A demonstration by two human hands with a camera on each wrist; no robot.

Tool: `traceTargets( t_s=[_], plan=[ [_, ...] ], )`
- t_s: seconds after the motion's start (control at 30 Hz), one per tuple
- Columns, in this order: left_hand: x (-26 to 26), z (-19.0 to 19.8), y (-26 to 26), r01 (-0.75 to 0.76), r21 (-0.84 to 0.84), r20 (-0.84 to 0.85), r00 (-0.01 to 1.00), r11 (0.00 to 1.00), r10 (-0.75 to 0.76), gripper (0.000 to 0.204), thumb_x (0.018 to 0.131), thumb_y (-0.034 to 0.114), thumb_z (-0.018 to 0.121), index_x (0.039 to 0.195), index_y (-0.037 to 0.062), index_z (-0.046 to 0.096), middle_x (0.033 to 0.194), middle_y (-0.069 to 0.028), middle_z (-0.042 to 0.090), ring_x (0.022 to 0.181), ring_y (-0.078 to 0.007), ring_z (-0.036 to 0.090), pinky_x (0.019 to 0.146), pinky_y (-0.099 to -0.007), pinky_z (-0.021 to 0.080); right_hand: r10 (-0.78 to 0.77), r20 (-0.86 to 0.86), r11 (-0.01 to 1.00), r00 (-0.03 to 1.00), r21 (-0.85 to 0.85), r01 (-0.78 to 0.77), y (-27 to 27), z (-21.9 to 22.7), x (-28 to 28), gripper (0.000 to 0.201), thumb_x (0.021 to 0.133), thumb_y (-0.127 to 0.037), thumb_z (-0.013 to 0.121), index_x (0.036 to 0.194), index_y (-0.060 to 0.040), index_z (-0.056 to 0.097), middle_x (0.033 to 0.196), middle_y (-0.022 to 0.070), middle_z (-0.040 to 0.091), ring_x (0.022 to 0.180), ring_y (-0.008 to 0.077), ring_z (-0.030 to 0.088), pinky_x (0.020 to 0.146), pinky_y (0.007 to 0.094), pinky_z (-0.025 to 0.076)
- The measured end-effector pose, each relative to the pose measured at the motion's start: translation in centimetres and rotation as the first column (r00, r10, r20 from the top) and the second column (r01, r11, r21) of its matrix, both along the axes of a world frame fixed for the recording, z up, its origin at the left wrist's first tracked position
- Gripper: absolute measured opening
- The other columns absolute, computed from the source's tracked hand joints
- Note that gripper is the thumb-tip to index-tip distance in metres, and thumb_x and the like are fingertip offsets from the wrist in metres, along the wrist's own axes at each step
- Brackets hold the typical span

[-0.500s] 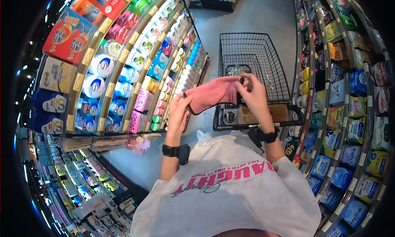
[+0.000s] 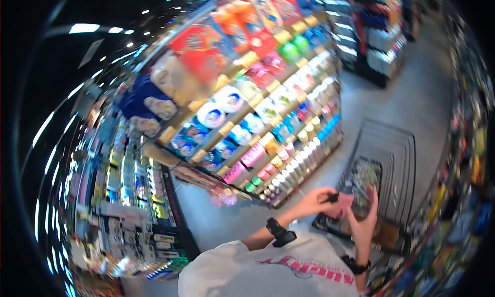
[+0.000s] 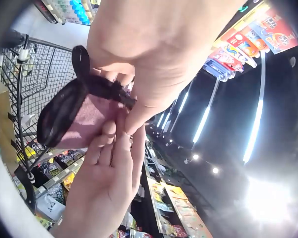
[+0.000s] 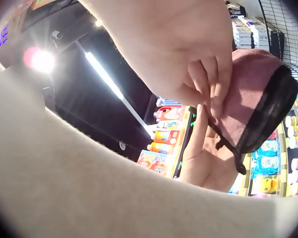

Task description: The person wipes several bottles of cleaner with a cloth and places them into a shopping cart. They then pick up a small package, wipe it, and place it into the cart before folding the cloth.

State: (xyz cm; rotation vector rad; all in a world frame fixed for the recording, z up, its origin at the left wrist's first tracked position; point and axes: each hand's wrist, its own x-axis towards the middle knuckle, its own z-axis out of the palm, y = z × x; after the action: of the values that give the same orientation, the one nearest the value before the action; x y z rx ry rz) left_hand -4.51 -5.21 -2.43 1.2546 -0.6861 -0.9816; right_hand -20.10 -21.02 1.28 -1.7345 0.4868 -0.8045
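Both hands hold a pink cloth (image 2: 341,206) with black trim in front of the body, folded into a small bundle. My left hand (image 2: 315,201) pinches its black-edged side between thumb and fingers. From the other side my right hand (image 2: 364,223) grips the cloth, thumb raised apart from the fingers in the head view. In the left wrist view, the fingertips of both hands meet at one edge of the cloth (image 3: 87,121), and a black loop (image 3: 81,62) sticks up. The right wrist view shows the pink face and wide black band of the cloth (image 4: 248,91).
A black wire shopping cart (image 2: 412,173) stands just beyond the hands, with a brown carton (image 2: 385,232) at its near end. Shelves of bottles and tubs (image 2: 247,116) rise on the left. More packed shelves (image 2: 464,168) line the right side of the aisle.
The cloth was stretched out between both hands and is now folded small, with the hands close together. The head view has turned left, so hands and cart appear lower right.
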Motion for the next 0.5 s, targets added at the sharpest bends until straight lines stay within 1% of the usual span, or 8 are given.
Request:
traceTargets(
  t_s=[0.07, 0.13, 0.2, 0.23, 0.27, 0.37, 0.47, 0.5],
  plan=[
    [0.7, 2.7, 1.0, 0.133, -0.008, -0.023, 0.991, 0.991, -0.134, 0.037, 0.091, -0.005, 0.066, 0.126, -0.0006, 0.056, 0.121, -0.0023, 0.058, 0.118, -0.01, 0.054, 0.101, -0.0282, 0.046, 0.201, 0.048, 0.966, 0.978, 0.155, -0.206, -0.3, -0.5, 0.0, 0.091, 0.079, -0.004, 0.08, 0.154, 0.0016, 0.029, 0.152, 0.0175, 0.042, 0.139, 0.0251, 0.043, 0.115, 0.0395, 0.034],
    [1.2, 4.9, 2.1, 0.21, -0.037, -0.187, 0.959, 0.977, -0.213, 0.035, 0.09, -0.004, 0.068, 0.123, -0.0007, 0.057, 0.12, -0.0031, 0.059, 0.116, -0.0106, 0.055, 0.101, -0.0281, 0.046, 0.463, 0.196, 0.759, 0.864, 0.417, -0.501, -0.8, -2.8, 0.4, 0.081, 0.077, -0.003, 0.082, 0.147, 0.0035, 0.041, 0.145, 0.0169, 0.048, 0.132, 0.0236, 0.049, 0.111, 0.0382, 0.039],
    [2.1, 7.0, 3.4, 0.199, -0.077, -0.114, 0.972, 0.977, -0.207, 0.034, 0.09, -0.003, 0.069, 0.122, -0.0003, 0.058, 0.119, -0.0034, 0.06, 0.115, -0.011, 0.056, 0.101, -0.028, 0.046, 0.693, 0.209, 0.534, 0.69, 0.493, -0.686, -0.5, -2.4, 1.4, 0.066, 0.077, -0.002, 0.082, 0.136, 0.0056, 0.053, 0.133, 0.0125, 0.059, 0.121, 0.0193, 0.057, 0.105, 0.0357, 0.044],
    [2.8, 7.8, 4.1, 0.23, -0.103, -0.058, 0.97, 0.968, -0.236, 0.033, 0.089, -0.002, 0.07, 0.121, 0.0002, 0.059, 0.118, -0.0037, 0.06, 0.114, -0.0114, 0.057, 0.1, -0.0279, 0.046, 0.666, 0.175, 0.542, 0.725, 0.555, -0.632, 0.8, -0.2, 1.9, 0.048, 0.078, -0.002, 0.082, 0.121, 0.0044, 0.061, 0.115, 0.0073, 0.066, 0.108, 0.0156, 0.062, 0.097, 0.0326, 0.047],
    [3.5, 8.3, 4.8, 0.208, -0.118, -0.043, 0.976, 0.971, -0.214, 0.033, 0.089, -0.002, 0.07, 0.121, 0.0002, 0.059, 0.118, -0.0037, 0.06, 0.114, -0.0114, 0.057, 0.1, -0.0279, 0.046, 0.703, 0.126, 0.544, 0.7, 0.539, -0.643, 0.9, -1.9, 2.4, 0.044, 0.079, 0.0, 0.081, 0.119, 0.0033, 0.062, 0.109, 0.0055, 0.067, 0.104, 0.0147, 0.063, 0.094, 0.0307, 0.049],
    [5.1, 8.6, 7.3, 0.059, -0.028, 0.186, 0.981, 0.998, -0.052, 0.032, 0.091, 0.003, 0.071, 0.12, 0.002, 0.059, 0.111, -0.0024, 0.062, 0.106, -0.0101, 0.058, 0.093, -0.0277, 0.048, 0.701, 0.079, 0.586, 0.709, 0.503, -0.636, 2.5, -1.8, 4.9, 0.045, 0.081, -0.002, 0.08, 0.121, 0.0026, 0.061, 0.112, 0.0066, 0.067, 0.105, 0.0137, 0.063, 0.093, 0.0289, 0.049],
    [6.1, 10.1, 9.9, -0.11, 0.132, 0.212, 0.974, 0.985, 0.081, 0.032, 0.092, 0.01, 0.072, 0.121, 0.0018, 0.06, 0.11, -0.0019, 0.063, 0.1, -0.0087, 0.058, 0.089, -0.0278, 0.049, 0.633, 0.127, 0.589, 0.764, 0.561, -0.582, 5.3, 0.2, 8.0, 0.044, 0.086, -0.004, 0.076, 0.126, 0.0034, 0.059, 0.113, 0.007, 0.067, 0.102, 0.0118, 0.063, 0.09, 0.0264, 0.049],
    [6.6, 10.6, 10.7, -0.137, 0.2, 0.363, 0.93, 0.97, 0.056, 0.036, 0.093, 0.016, 0.073, 0.122, 0.0011, 0.06, 0.108, -0.0027, 0.063, 0.096, -0.0092, 0.059, 0.085, -0.0277, 0.05, 0.639, 0.184, 0.499, 0.747, 0.64, -0.585, 6.4, 1.0, 8.8, 0.042, 0.088, -0.004, 0.074, 0.126, 0.0035, 0.058, 0.112, 0.0064, 0.066, 0.1, 0.0109, 0.062, 0.088, 0.0257, 0.048]
  ],
)
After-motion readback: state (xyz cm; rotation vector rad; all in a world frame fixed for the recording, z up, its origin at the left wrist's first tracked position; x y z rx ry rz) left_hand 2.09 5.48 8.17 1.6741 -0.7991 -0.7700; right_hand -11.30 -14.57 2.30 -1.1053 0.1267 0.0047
